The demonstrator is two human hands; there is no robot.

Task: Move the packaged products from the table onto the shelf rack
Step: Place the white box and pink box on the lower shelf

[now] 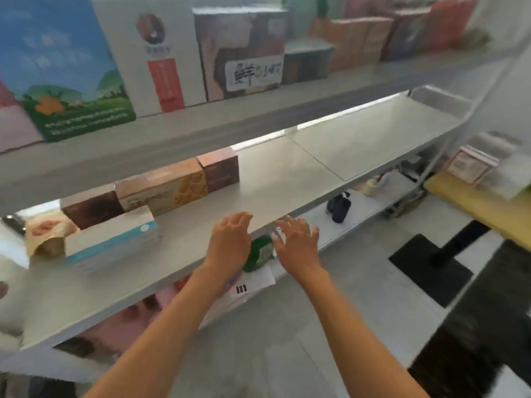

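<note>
Both my hands reach out over the front edge of the middle shelf (287, 179) of a grey shelf rack. My left hand (230, 239) and my right hand (297, 242) are empty, fingers spread and relaxed. On that shelf to the left lie a white and blue box (112, 239), a beige biscuit box (163, 188), two brown boxes (92, 208) (221, 170) and a paper bag (46, 237). A pink and white package (471, 165) stands on the yellow table (477, 208) at the right.
The top shelf (258, 101) holds a row of upright boxes, among them a blue and green one (63, 67). Below my hands a green packet (258, 254) and a white package lie on the lower shelf, with a dark bottle (340, 208) further right. Dark mats lie on the floor.
</note>
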